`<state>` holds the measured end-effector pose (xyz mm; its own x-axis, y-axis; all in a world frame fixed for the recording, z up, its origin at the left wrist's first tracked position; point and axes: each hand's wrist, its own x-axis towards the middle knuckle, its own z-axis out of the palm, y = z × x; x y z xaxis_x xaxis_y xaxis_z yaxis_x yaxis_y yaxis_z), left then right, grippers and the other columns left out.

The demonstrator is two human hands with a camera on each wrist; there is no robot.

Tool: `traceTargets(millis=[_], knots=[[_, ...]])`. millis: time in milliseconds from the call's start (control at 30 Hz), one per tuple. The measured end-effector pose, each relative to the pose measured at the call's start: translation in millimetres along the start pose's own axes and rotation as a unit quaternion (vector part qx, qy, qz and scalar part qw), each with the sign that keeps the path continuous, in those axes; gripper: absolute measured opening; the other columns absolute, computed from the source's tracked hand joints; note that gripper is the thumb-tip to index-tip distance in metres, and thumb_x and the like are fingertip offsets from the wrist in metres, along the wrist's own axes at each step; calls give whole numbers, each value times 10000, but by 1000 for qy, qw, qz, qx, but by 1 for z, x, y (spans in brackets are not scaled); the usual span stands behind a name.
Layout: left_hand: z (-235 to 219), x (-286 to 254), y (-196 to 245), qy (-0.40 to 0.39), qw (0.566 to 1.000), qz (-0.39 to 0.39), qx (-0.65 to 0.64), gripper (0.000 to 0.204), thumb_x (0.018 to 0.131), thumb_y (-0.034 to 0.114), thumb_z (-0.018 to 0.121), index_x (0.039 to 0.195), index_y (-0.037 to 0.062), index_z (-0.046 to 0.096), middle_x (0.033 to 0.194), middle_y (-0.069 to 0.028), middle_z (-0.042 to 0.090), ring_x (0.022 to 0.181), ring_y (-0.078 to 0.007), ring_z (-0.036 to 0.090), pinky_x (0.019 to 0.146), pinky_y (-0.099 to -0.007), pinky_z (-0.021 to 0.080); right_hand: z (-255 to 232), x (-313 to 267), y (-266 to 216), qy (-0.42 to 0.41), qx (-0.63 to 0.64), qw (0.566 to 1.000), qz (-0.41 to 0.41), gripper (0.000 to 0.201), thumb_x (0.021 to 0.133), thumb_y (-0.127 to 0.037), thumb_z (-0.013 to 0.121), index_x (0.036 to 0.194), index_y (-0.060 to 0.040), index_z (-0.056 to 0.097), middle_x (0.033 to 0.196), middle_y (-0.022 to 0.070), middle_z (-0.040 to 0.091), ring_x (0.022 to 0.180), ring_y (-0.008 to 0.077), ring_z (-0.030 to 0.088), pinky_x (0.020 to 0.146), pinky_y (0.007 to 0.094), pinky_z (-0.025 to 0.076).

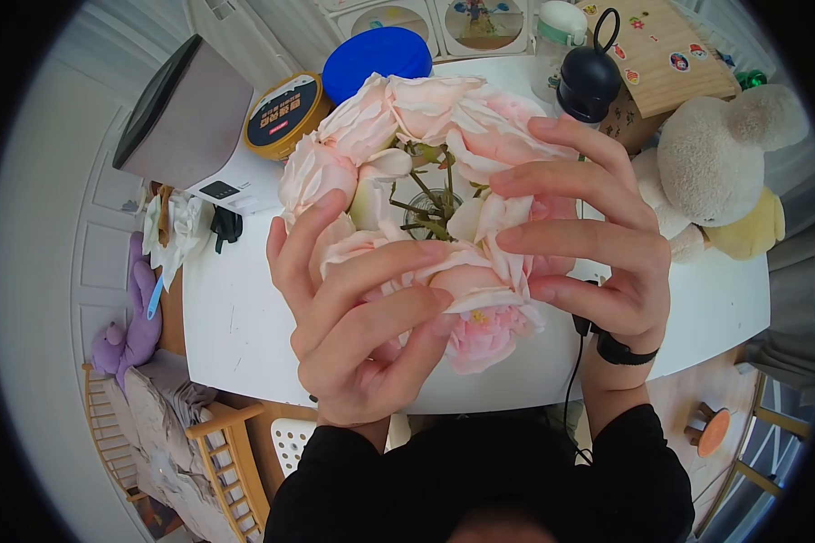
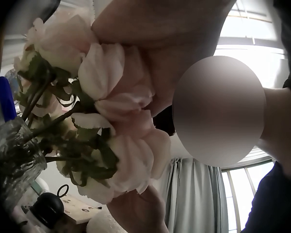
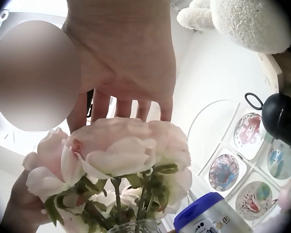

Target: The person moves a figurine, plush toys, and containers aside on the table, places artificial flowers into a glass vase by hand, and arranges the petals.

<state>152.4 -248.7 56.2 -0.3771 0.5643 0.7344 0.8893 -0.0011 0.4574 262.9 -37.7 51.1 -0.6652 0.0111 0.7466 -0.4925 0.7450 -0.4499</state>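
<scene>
A ring of pale pink artificial-looking roses (image 1: 430, 100) stands in a clear glass vase (image 1: 433, 206), green stems meeting at its mouth. My left hand (image 1: 358, 339) rests over the near left blooms, its fingers slightly bent and spread on the petals, thumb and index tips close together at a petal edge. From the right, my right hand (image 1: 607, 235) reaches over with long, spread fingers touching the outer petals. In the left wrist view, leaves and stems (image 2: 63, 121) show under the blooms. The right wrist view has the right fingers behind a rose (image 3: 121, 150).
Behind the flowers are a blue-lidded tin (image 1: 378, 63) and a yellow tub with a dark lid (image 1: 287, 116). A grey-and-white appliance (image 1: 190, 118) stands left. At right are a black bottle (image 1: 589, 83), a plush toy (image 1: 711, 158) and a stickered wooden board (image 1: 656, 54). A black cable (image 1: 570, 385) hangs near the right wrist.
</scene>
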Motion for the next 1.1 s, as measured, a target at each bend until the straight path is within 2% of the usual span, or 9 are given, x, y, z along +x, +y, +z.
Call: traceTargets(millis=[167, 267, 367, 500, 633, 733, 833, 933, 1100], knots=[[1, 0, -3, -7, 1000, 7, -3, 187, 693, 89, 754, 868, 129, 702, 969, -21, 748, 1276, -350, 490, 1156, -504, 80, -2, 2, 1, -9, 14, 1000, -6, 438, 622, -383, 765, 943, -85, 767, 1123, 168, 685, 1248, 417, 486, 1080, 536, 313], [0, -2, -5, -24, 999, 23, 23, 149, 799, 185, 718, 864, 83, 630, 937, -118, 733, 1286, -392, 476, 1146, -572, 136, -2, 2, -2, -2, 20, 1000, -4, 511, 618, -440, 798, 974, -76, 750, 1144, 185, 671, 1247, 424, 484, 1078, 538, 314], [-4, 4, -6, 1, 998, 48, -42, 241, 677, 177, 795, 880, 114, 681, 962, -84, 736, 1205, -330, 558, 1144, -538, 147, -4, -3, 1, 10, 20, 1000, -3, 556, 596, -465, 835, 976, -73, 728, 1172, 197, 652, 1255, 436, 473, 1075, 546, 311], [-12, 1, -24, 116, 987, 102, -38, 378, 748, 380, 765, 953, 92, 629, 964, -174, 686, 1004, -303, 644, 1055, -624, 325, -22, -10, 10, 23, 13, 1000, -7, 557, 563, -438, 877, 950, -76, 705, 1192, 203, 634, 1279, 444, 445, 1066, 558, 314], [-15, 1, -29, 173, 982, 62, -39, 381, 785, 424, 743, 933, 90, 635, 1011, -176, 680, 1030, -303, 634, 1076, -618, 297, -22, -10, 6, 8, 6, 1000, 0, 459, 582, -362, 864, 912, -81, 713, 1185, 197, 639, 1301, 436, 427, 1066, 557, 319], [-15, 3, -29, 156, 985, 74, -22, 410, 710, 418, 786, 925, 87, 676, 1039, -180, 682, 1057, -300, 624, 1091, -610, 275, -13, -4, -2, -16, -57, 998, 19, 306, 578, -291, 813, 804, -102, 733, 1157, 181, 661, 1288, 429, 447, 1070, 557, 322], [-30, 7, -14, -2, 997, 61, 55, 460, 592, 367, 836, 938, 88, 720, 1079, -188, 679, 1133, -330, 585, 1105, -597, 252, -10, -2, -2, -11, -46, 999, 5, 198, 549, -249, 759, 699, -122, 738, 1119, 161, 683, 1267, 423, 473, 1072, 559, 327], [-18, 7, -12, -33, 992, 97, 71, 451, 694, 427, 765, 976, 81, 703, 1169, -196, 655, 1309, -466, 418, 1124, -595, 197, -8, -3, -2, 12, -44, 999, 5, 173, 536, -245, 748, 673, -139, 744, 1093, 154, 694, 1244, 418, 498, 1069, 565, 331], [-8, 2, -7, -18, 996, 77, 38, 247, 662, 202, 772, 869, 79, 716, 1085, -165, 696, 1296, -474, 427, 1123, -589, 210, -7, -4, -4, 34, -27, 999, 3, 164, 545, -245, 752, 672, -141, 741, 1069, 153, 701, 1229, 417, 508, 1068, 573, 335]])
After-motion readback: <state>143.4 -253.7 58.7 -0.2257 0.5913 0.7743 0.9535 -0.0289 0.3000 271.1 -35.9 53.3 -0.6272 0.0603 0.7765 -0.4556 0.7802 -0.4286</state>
